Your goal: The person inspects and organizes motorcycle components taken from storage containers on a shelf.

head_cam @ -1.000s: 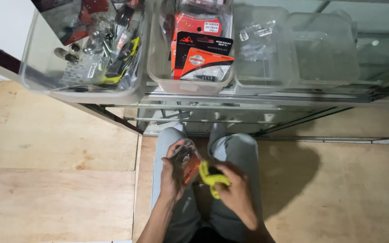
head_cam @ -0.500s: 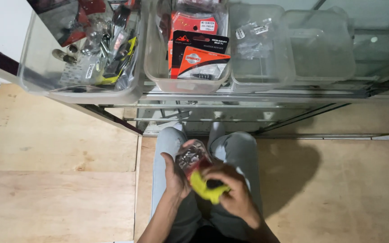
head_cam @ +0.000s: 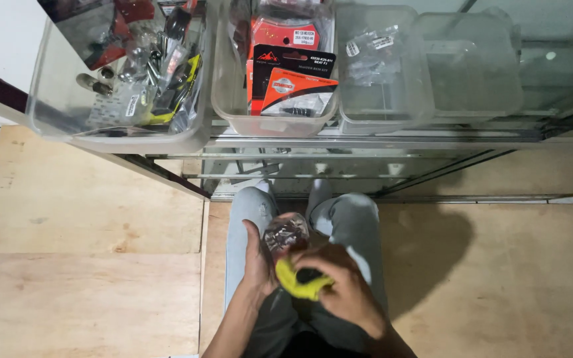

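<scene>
Fingers of the left hand (head_cam: 258, 264) curl around a small clear plastic packet of metal parts (head_cam: 285, 233), cradling it from below, while the right hand (head_cam: 343, 288) is clenched on a crumpled yellow cloth (head_cam: 298, 284) pressed against the packet's near end; both sit low over the lap, between the knees of the grey-blue jeans (head_cam: 356, 219). Judging by the contact, the cloth is being worked over the packet and the wipe looks part-done, since the far half of the packet is uncovered and nothing has been set down; how clean it is cannot be told. Beyond the knees stands a glass display cabinet (head_cam: 366, 142) with four clear plastic tubs on top. The left tub (head_cam: 54, 126) holds a jumble of chrome and black metal parts with yellow-edged packets. The second tub (head_cam: 227, 99) holds upright orange, red and black carded packs. The third tub (head_cam: 356, 122) holds a few small clear bags with white labels. The fourth tub (head_cam: 499, 99) looks nearly bare, though reflections make that uncertain. Pale plywood flooring (head_cam: 81, 278) lies all around.
</scene>
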